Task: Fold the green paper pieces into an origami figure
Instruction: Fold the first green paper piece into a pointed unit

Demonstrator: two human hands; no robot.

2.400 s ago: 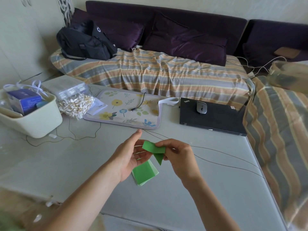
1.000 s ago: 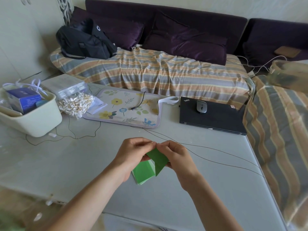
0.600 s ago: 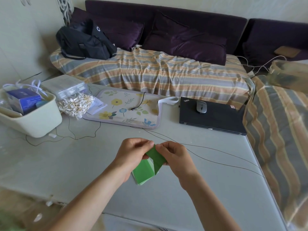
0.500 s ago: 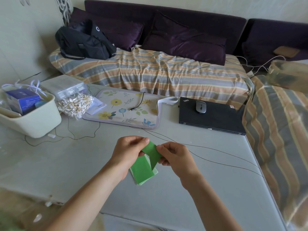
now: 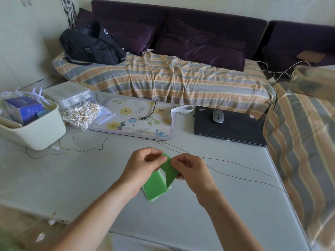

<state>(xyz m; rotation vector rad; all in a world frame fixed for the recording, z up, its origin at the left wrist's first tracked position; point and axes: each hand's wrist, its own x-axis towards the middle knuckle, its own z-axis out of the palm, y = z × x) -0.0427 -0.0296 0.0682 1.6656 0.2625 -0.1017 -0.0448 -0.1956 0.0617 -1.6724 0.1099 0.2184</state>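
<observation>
A folded green paper piece (image 5: 170,171) is held just above the grey table (image 5: 76,178), its point hanging down. My left hand (image 5: 143,166) pinches its upper left edge between thumb and fingers. My right hand (image 5: 190,168) pinches its right side, fingers curled behind the paper. Beneath and slightly left of it, a small stack of flat green paper pieces (image 5: 155,187) lies on the table, partly covered by my left hand.
A cream bin (image 5: 34,131) stands at the far left, with a bag of cotton swabs (image 5: 81,115) beside it. A floral mat (image 5: 134,120) and a black laptop (image 5: 230,127) with a mouse (image 5: 218,115) lie behind. Thin wires (image 5: 235,175) cross the table to the right.
The held piece has gone from a small angular fold raised between open fingers to a longer flap pinched closely by both hands, lower over the stack.
</observation>
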